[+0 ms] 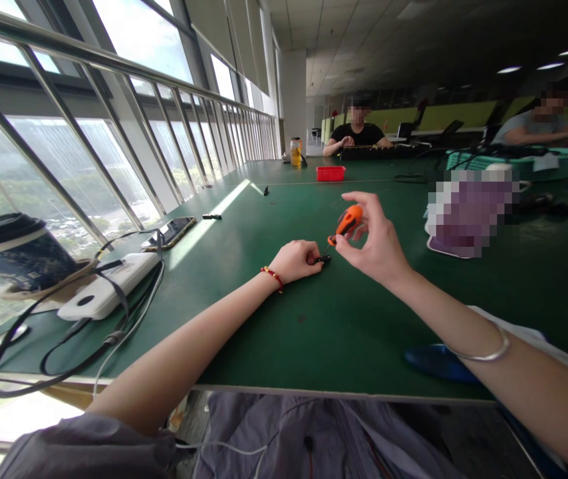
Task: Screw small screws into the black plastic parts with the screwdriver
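In my right hand [376, 243] is an orange and black screwdriver [348, 221], its handle pinched between thumb and fingers. The screwdriver tilts, with its thin shaft running down to the left onto a small black part [322, 259]. My left hand [296, 261] rests on the green table [264, 326], its fingers closed on that part and holding it against the surface. What kind of part it is I cannot make out, since the fingers cover some of it.
Left are a phone [171, 234], a white power strip [109, 286] with cables and a cup [19, 249]. Small black pieces [212, 216] lie beyond my left hand. Farther back stand a red tray [330, 173] and a jar [295, 152]. A turquoise basket [558, 169] is right; two people sit beyond.
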### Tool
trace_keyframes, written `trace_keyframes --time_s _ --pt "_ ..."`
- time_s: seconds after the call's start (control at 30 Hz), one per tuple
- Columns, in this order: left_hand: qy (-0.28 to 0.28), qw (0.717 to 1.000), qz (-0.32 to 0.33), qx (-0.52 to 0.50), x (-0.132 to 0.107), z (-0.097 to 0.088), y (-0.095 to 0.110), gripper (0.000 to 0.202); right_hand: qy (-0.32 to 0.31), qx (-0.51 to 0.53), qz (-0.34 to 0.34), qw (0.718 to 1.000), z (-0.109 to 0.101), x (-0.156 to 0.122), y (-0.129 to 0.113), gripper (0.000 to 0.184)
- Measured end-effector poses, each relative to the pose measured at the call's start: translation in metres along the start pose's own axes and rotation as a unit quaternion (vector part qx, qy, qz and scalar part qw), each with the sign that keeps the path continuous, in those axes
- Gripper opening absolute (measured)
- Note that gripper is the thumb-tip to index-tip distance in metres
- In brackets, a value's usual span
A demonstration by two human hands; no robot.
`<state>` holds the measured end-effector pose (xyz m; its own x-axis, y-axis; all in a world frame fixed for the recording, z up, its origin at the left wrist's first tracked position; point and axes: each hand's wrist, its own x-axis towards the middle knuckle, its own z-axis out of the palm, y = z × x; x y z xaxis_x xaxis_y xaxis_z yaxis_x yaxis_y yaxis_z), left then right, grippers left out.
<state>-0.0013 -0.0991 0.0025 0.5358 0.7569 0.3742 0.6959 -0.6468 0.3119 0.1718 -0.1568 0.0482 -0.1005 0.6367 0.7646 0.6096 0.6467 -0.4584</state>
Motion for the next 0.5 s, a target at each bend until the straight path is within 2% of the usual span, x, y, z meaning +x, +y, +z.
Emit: trace_keyframes --time_s 0.1,0.27,0.33,0.4,0.5 --pt "0.002 1.0 -0.002 0.006 -0.0001 0.0006 0.0 0.012 0.012 -0.019 0.0 1.0 0.0004 0.0 0.0017 0.061" --pt "0.005 1.0 -0.001 0.006 -0.0003 0.0005 0.0005 0.011 -0.018 -0.04 0.018 0.999 -0.0011 0.0001 0.0007 0.025" --pt "0.003 1.0 0.0 0.004 -0.0004 -0.0001 0.0007 0.01 -0.034 -0.013 0.017 0.999 -0.0011 0.0003 0.001 0.02" --pt "0.0 1.0 -0.001 0.002 -0.0005 -0.0005 0.0008 0.01 -0.026 0.013 0.013 0.999 -0.0002 0.0004 0.0026 0.03" --pt "0.0 1.0 0.001 0.0 -0.0005 -0.0002 0.0006 0.01 0.008 0.037 0.003 0.999 0.0019 0.0005 0.0063 0.059"
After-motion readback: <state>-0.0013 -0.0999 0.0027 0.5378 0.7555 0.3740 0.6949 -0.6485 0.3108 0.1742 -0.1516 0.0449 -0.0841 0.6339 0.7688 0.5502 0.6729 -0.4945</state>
